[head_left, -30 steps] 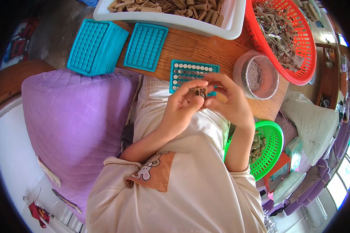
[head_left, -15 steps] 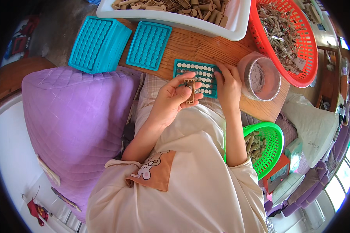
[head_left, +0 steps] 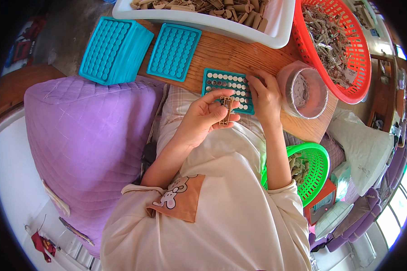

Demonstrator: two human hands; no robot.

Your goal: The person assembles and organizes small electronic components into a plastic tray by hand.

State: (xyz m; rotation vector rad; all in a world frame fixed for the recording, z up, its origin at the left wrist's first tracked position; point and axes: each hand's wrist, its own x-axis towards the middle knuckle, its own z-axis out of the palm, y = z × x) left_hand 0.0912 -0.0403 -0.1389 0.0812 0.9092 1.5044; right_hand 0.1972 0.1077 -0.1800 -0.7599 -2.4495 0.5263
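My left hand (head_left: 202, 116) grips a small tan plastic housing (head_left: 226, 111), long and narrow, its open hollow side facing up between thumb and fingers. Just behind it lies a teal tray (head_left: 205, 73) with rows of round pockets. Most pockets hold white discs (head_left: 240, 92); several in the second row look dark and shiny. Over the tray's right edge, my right hand (head_left: 267, 97) has its thumb and forefinger brought together near the upper right corner. Whatever is between those fingertips is too small to make out. The left hand hides the tray's lower left part.
A stack of teal trays (head_left: 115, 49) and a single one (head_left: 174, 52) stand left. Behind is a white bin (head_left: 203, 20) of tan parts. A clear tub (head_left: 319, 101), a red basket (head_left: 364, 58) of scrap and a green basket (head_left: 319, 180) sit right.
My left hand has shifted slightly right and nearer me with the housing. My right thumb and forefinger have moved a little left at the tray's corner and drawn together.
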